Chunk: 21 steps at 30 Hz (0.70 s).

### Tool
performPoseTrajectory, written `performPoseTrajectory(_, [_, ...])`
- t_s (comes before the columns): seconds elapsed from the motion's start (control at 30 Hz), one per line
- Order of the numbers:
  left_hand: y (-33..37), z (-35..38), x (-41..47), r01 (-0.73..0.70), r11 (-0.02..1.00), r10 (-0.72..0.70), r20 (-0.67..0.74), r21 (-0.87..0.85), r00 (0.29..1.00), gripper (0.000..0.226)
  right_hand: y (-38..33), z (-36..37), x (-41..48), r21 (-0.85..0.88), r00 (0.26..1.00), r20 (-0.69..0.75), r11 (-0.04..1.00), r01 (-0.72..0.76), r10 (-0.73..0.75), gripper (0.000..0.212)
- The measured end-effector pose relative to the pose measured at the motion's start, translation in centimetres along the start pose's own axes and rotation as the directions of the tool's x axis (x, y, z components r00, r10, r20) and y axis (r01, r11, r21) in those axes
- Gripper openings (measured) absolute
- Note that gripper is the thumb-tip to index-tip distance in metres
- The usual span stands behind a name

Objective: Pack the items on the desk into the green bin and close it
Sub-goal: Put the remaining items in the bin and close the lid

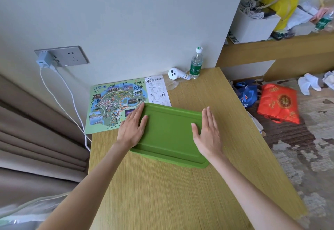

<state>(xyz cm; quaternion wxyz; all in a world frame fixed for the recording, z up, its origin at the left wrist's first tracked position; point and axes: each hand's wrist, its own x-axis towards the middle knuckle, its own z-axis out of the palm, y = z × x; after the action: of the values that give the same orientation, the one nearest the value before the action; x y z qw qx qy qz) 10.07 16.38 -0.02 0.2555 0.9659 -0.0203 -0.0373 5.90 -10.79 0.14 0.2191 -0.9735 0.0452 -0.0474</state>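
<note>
The green bin (169, 134) sits in the middle of the wooden desk (162, 193) with its flat green lid on top, so its inside is hidden. My left hand (132, 127) lies flat on the lid's left edge, fingers together and pointing away from me. My right hand (207, 132) lies flat on the lid's right edge in the same way. Neither hand grips anything. Behind the bin lie a colourful map sheet (108, 103) with handwriting, a white printed paper (159, 89), a white controller (176, 74) and a water bottle (196, 63) at the wall.
A wall socket (61, 56) with a charger and white cables hangs at the left, above curtains (36, 130). To the right of the desk, a red bag (278, 103), a blue bag (246, 94) and white slippers (307, 83) lie on the carpet. A cluttered shelf (280, 45) runs at the upper right.
</note>
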Motion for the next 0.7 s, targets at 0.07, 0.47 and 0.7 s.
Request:
performPoseTrajectory(0.07, [-0.1,0.0,0.1,0.034,0.993,-0.029,0.046,-0.109,0.999,0.053,0.2,0.0,-0.1,0.070,0.999,-0.024,0.997,-0.025,0.026,0.070])
performPoseTrajectory(0.47, [0.2,-0.8,-0.9,0.086,0.974,-0.087,0.007,-0.211,0.996,0.055,0.5,-0.9,-1.8,0.402,0.970,0.038,0.885,-0.236,0.241,0.066])
performPoseTrajectory(0.7, [-1.3,-0.6,-2.4,0.269,0.898,-0.268,0.050,-0.348,0.962,0.056,2.4,-0.6,-5.5,0.473,0.934,0.103,0.809,-0.348,0.342,0.040])
